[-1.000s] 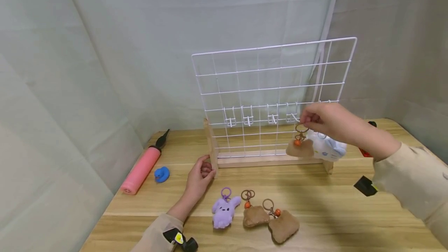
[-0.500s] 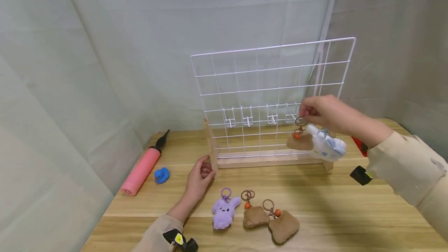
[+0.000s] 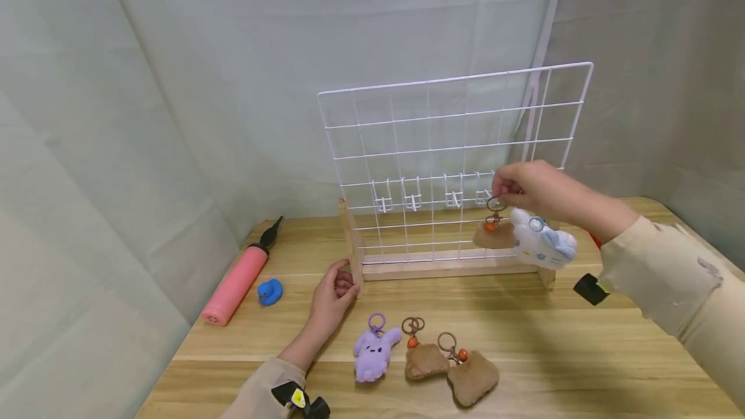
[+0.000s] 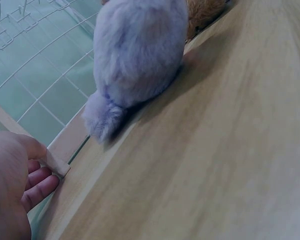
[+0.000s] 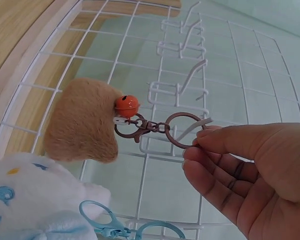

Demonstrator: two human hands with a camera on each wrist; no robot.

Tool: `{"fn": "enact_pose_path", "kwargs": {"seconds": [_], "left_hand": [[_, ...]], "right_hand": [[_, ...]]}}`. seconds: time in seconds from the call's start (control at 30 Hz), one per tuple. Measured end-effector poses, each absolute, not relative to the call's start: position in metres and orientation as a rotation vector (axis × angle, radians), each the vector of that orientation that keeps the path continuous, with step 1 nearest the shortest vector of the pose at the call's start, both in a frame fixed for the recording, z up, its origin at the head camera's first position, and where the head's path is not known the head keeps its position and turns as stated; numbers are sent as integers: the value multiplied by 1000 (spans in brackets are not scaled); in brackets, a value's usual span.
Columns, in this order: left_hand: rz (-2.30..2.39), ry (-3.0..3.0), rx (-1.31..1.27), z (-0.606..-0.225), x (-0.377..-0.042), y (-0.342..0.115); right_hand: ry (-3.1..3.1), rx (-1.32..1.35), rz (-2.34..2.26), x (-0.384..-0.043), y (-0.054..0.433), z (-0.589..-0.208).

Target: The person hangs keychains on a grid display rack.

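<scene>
My right hand pinches the bronze ring of a brown plush keychain between thumb and forefinger. The plush hangs with an orange bell. In the right wrist view, the ring overlaps the tip of a white hook and seems to encircle it. Beside it hangs a white-and-blue plush keychain; its own hook is hidden behind my hand in the head view. My left hand grips the left end of the wooden stand under the white wire grid.
Nearer me lie a purple plush keychain and two brown plush keychains, one at left and one at right. Several hooks line the grid. A pink pump and a blue duck sit at left.
My right hand has risen and shifted slightly left, carrying the brown plush keychain with it. The white-and-blue plush is less covered now. My left hand stays at the stand.
</scene>
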State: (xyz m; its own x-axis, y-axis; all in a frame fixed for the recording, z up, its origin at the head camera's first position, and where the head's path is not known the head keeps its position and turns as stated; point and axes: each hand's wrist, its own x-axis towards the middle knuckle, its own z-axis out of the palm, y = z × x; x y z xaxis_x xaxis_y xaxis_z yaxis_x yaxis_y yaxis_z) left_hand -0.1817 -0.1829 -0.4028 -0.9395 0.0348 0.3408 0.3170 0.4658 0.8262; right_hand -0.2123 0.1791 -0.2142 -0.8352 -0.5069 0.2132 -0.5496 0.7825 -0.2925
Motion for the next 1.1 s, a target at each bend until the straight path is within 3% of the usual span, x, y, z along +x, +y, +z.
{"fn": "enact_pose_path", "kwargs": {"seconds": [0.23, 0.53, 1.1], "left_hand": [[-1487, -2436, -297, -405, -183, -184], [-1520, -2402, -286, -437, -203, -193], [-1479, -2394, -314, -437, -202, -194]], "right_hand": [[-2843, 855, 494, -213, 178, -217], [-2825, 881, 458, -215, 177, -217], [-2827, 841, 516, -208, 180, -212]]}}
